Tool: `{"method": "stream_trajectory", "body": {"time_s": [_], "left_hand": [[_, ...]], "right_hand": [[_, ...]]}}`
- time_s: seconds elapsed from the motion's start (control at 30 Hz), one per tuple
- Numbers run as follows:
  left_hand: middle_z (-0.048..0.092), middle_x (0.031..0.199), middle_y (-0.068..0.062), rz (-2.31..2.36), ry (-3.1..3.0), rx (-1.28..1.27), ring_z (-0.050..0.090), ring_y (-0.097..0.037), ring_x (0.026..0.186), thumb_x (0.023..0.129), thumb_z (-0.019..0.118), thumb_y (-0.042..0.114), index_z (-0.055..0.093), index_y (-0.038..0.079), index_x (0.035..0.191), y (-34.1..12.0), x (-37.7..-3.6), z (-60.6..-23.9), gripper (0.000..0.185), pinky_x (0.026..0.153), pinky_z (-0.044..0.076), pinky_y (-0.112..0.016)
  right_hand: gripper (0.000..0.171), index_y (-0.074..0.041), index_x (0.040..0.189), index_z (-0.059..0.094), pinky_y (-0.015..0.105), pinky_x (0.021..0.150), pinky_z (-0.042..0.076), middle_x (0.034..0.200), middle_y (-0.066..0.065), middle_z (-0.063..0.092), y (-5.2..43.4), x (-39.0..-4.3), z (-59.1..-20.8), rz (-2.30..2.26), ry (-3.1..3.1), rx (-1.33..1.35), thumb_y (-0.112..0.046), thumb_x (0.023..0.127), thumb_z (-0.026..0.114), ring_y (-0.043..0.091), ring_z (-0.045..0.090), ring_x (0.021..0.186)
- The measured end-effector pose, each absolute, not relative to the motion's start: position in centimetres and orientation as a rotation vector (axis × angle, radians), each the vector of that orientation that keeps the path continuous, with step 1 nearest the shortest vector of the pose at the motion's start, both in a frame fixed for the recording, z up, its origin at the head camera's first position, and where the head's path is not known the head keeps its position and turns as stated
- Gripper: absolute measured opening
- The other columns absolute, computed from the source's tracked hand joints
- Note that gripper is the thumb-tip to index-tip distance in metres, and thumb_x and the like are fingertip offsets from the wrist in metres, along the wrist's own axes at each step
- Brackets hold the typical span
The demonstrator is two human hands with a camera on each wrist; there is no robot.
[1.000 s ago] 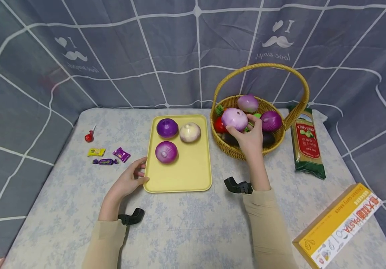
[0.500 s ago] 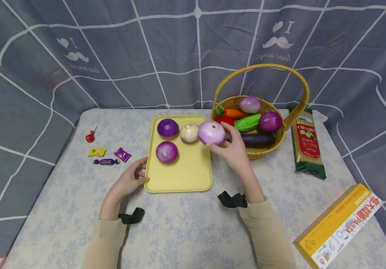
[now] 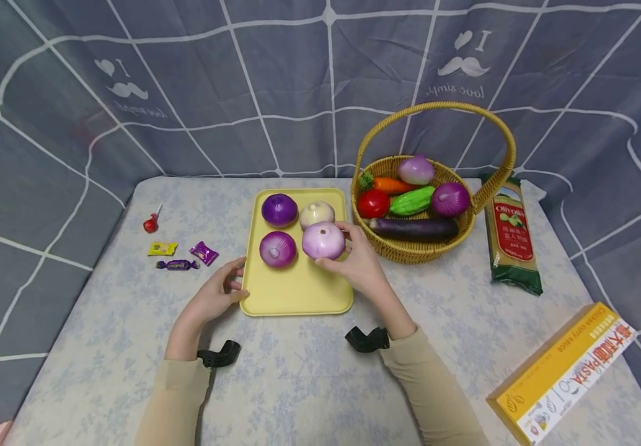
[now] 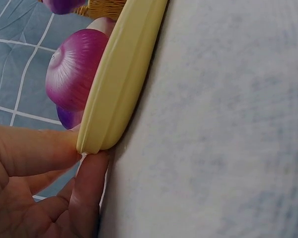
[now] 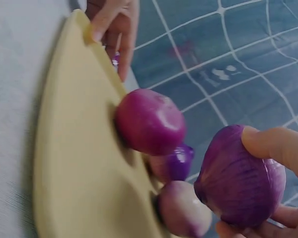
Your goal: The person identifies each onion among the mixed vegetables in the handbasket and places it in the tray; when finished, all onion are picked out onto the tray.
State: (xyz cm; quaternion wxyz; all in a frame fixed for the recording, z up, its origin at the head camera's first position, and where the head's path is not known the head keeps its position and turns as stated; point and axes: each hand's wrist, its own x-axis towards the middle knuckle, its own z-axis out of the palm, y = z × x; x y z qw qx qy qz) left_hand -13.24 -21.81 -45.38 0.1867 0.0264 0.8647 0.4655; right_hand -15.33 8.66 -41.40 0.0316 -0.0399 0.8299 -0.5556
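Note:
My right hand [image 3: 357,257] grips a pale purple onion [image 3: 323,241] [image 5: 238,178] just above the right side of the yellow tray [image 3: 298,294] [image 5: 74,163]. Three onions lie on the tray: a dark purple one [image 3: 279,209], a whitish one [image 3: 317,213] and a magenta one [image 3: 278,248] [image 5: 149,121]. My left hand [image 3: 221,291] [image 4: 49,183] pinches the tray's left front edge [image 4: 114,94] between thumb and fingers. The held onion is close beside the magenta one.
A wicker basket [image 3: 410,251] at the back right holds two onions, a tomato, a carrot, a cucumber and an aubergine. A pasta packet [image 3: 510,232] and a yellow pasta box [image 3: 563,371] lie to the right. Several sweets [image 3: 178,255] lie at the left.
My right hand has carried the pale purple onion out of the basket, leftward and down over the tray. The left hand has stayed on the tray's edge.

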Motion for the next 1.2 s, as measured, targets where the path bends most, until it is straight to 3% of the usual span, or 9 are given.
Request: {"method": "stream_trajectory", "body": {"time_s": [0.77, 1.2], "left_hand": [[0.044, 0.134, -0.022, 1.338, 2.422, 0.094, 0.05, -0.028, 0.106, 0.092, 0.06, -0.001, 0.024, 0.0, 0.154, -21.9, -13.2, -45.4, 0.072, 0.082, 0.046, -0.024], [0.043, 0.134, -0.021, 1.34, 2.414, 0.078, 0.048, -0.027, 0.105, 0.092, 0.061, -0.001, 0.024, 0.0, 0.155, -21.7, -13.2, -45.3, 0.072, 0.081, 0.045, -0.025]], "right_hand": [[0.083, 0.0, 0.14, 0.044, 0.048, 0.11, 0.039, 0.14, 0.019, 0.047, 6.8, -16.8, -44.3, -1.529, 2.689, -0.032, -0.019, 0.072, 0.087, 0.034, 0.048, 0.129], [0.084, 0.002, 0.145, 0.04, 0.049, 0.113, 0.035, 0.146, 0.023, 0.043, 6.9, -17.2, -44.7, -1.509, 2.733, -0.026, -0.025, 0.078, 0.083, 0.036, 0.043, 0.135]]}}
